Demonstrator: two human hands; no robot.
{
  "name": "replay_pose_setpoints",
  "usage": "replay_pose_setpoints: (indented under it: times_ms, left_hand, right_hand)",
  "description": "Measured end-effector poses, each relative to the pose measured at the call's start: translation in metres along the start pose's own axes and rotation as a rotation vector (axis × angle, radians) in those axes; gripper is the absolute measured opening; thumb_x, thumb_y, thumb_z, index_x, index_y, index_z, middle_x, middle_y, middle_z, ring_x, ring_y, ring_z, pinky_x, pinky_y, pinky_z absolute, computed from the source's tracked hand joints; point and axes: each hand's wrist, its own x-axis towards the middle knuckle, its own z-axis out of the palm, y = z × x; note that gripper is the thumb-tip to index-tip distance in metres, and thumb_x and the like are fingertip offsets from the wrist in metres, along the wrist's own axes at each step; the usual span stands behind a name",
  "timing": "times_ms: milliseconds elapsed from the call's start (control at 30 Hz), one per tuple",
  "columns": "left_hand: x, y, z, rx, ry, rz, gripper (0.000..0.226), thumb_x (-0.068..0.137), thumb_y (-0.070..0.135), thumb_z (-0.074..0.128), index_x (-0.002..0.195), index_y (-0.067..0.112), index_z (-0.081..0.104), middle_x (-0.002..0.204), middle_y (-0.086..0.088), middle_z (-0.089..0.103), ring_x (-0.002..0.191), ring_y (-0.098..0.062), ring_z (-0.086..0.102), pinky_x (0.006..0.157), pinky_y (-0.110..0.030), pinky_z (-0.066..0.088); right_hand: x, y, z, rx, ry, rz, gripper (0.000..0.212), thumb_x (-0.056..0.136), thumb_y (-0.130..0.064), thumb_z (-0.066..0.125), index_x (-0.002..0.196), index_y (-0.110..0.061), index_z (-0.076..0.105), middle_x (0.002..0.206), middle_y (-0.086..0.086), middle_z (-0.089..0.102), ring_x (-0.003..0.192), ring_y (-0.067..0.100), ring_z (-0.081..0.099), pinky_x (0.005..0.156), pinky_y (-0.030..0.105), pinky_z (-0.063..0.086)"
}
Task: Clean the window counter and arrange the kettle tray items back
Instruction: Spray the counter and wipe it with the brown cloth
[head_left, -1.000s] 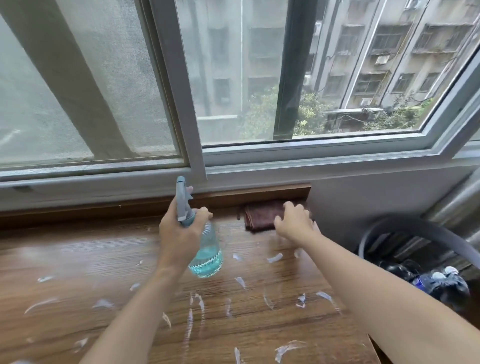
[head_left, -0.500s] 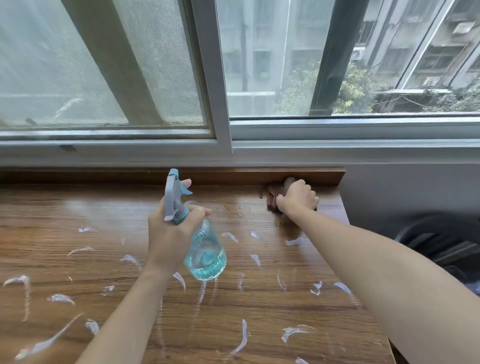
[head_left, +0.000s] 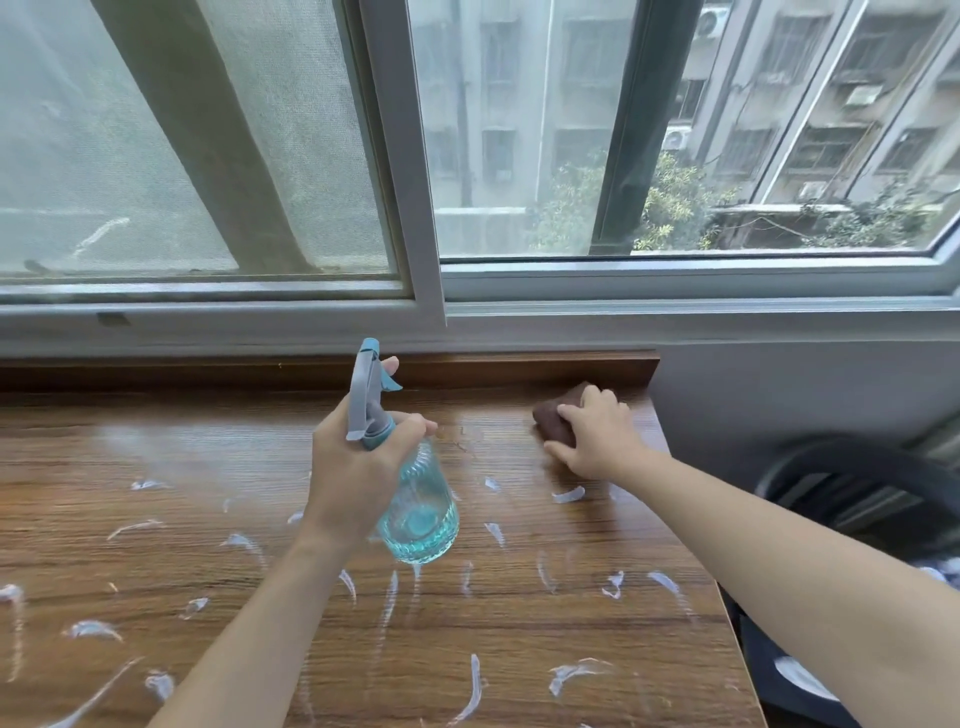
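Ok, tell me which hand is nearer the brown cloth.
Right. The right hand grips the brown cloth at the counter's back; the left hand holds the spray bottle, apart to its left.

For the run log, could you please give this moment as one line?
left hand: grips spray bottle | right hand: grips cloth | counter: wet
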Motion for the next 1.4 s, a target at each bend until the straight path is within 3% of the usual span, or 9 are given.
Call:
replay_pose_setpoints:
  times_ms: [167, 267, 400, 567, 700, 800, 967, 1133, 1400]
  left_hand:
    - [-0.003, -0.010, -0.006, 0.054, -0.040, -0.041, 0.048, 0.098, 0.019, 0.070, 0.143, 0.029, 0.057, 0.091, -0.007, 0.077, 0.095, -0.013, 0.072, 0.087, -0.035, 0.057]
    - [-0.008, -0.019, -0.010, 0.127, -0.014, -0.054, 0.032, 0.096, 0.024, 0.073, 0.126, 0.033, 0.068, 0.099, 0.018, 0.073, 0.096, -0.016, 0.069, 0.091, -0.042, 0.058]
    - [-0.019, -0.021, -0.015, 0.151, 0.024, -0.058, 0.036, 0.096, 0.030, 0.071, 0.100, 0.066, 0.064, 0.091, 0.003, 0.068, 0.071, -0.017, 0.062, 0.070, -0.028, 0.051]
    - [-0.026, -0.028, -0.023, 0.227, -0.017, -0.095, 0.022, 0.095, 0.039, 0.070, 0.115, 0.048, 0.064, 0.085, 0.000, 0.065, 0.072, -0.020, 0.064, 0.063, -0.022, 0.049]
    - [-0.027, -0.036, -0.020, 0.262, -0.185, -0.173, 0.010, 0.097, 0.041, 0.068, 0.106, 0.040, 0.066, 0.076, -0.002, 0.064, 0.086, -0.032, 0.069, 0.082, -0.050, 0.058]
    - [-0.032, -0.043, -0.008, 0.405, -0.318, -0.220, 0.022, 0.095, 0.057, 0.062, 0.108, 0.039, 0.057, 0.083, 0.004, 0.067, 0.083, -0.022, 0.069, 0.080, -0.050, 0.057]
    - [-0.048, -0.053, 0.033, 0.425, -0.432, -0.332, 0.021, 0.092, 0.050, 0.062, 0.099, 0.033, 0.052, 0.083, 0.004, 0.059, 0.076, -0.022, 0.065, 0.077, -0.051, 0.059]
    - [-0.060, -0.060, 0.081, 0.433, -0.567, -0.364, 0.023, 0.086, 0.050, 0.062, 0.090, 0.030, 0.051, 0.076, 0.006, 0.054, 0.067, -0.016, 0.053, 0.064, -0.040, 0.053]
    - [-0.071, -0.056, 0.129, 0.614, -0.626, -0.366, 0.021, 0.086, 0.042, 0.060, 0.078, 0.025, 0.049, 0.066, 0.008, 0.051, 0.063, -0.017, 0.050, 0.061, -0.032, 0.041]
  right_hand:
    - [0.008, 0.001, 0.005, 0.022, -0.003, -0.045, 0.042, 0.099, -0.056, 0.046, 0.123, -0.024, 0.057, 0.136, 0.011, 0.048, 0.119, 0.037, 0.043, 0.092, 0.046, 0.041]
    - [0.012, -0.002, 0.012, 0.136, -0.111, -0.001, 0.051, 0.097, -0.054, 0.049, 0.135, -0.021, 0.039, 0.137, 0.005, 0.048, 0.118, 0.036, 0.045, 0.096, 0.047, 0.041]
    - [0.015, -0.016, 0.019, 0.160, -0.092, 0.246, 0.062, 0.085, -0.060, 0.041, 0.131, -0.019, 0.040, 0.135, 0.010, 0.045, 0.117, 0.039, 0.041, 0.094, 0.051, 0.038]
    - [0.015, -0.023, 0.022, 0.078, -0.098, 0.363, 0.059, 0.089, -0.073, 0.036, 0.122, -0.025, 0.046, 0.124, 0.023, 0.050, 0.113, 0.040, 0.046, 0.092, 0.049, 0.037]
    - [0.015, -0.003, 0.017, 0.164, -0.052, 0.275, 0.054, 0.092, -0.060, 0.051, 0.130, -0.022, 0.045, 0.123, 0.021, 0.055, 0.115, 0.040, 0.050, 0.093, 0.048, 0.041]
    - [0.010, 0.023, 0.008, 0.224, 0.016, 0.306, 0.064, 0.088, -0.055, 0.063, 0.132, -0.015, 0.041, 0.121, 0.018, 0.060, 0.114, 0.041, 0.055, 0.094, 0.049, 0.044]
    - [-0.007, 0.060, 0.005, 0.193, -0.079, 0.244, 0.060, 0.086, -0.065, 0.063, 0.126, -0.022, 0.052, 0.124, 0.010, 0.062, 0.113, 0.036, 0.057, 0.094, 0.046, 0.047]
    - [-0.010, 0.078, -0.007, 0.188, -0.264, 0.105, 0.063, 0.093, -0.067, 0.055, 0.148, -0.036, 0.049, 0.162, 0.009, 0.037, 0.145, 0.037, 0.037, 0.114, 0.052, 0.036]
    - [-0.008, 0.086, -0.013, 0.167, -0.435, -0.007, 0.064, 0.108, -0.046, 0.040, 0.163, -0.020, 0.021, 0.170, 0.016, 0.013, 0.154, 0.039, 0.019, 0.124, 0.049, 0.022]
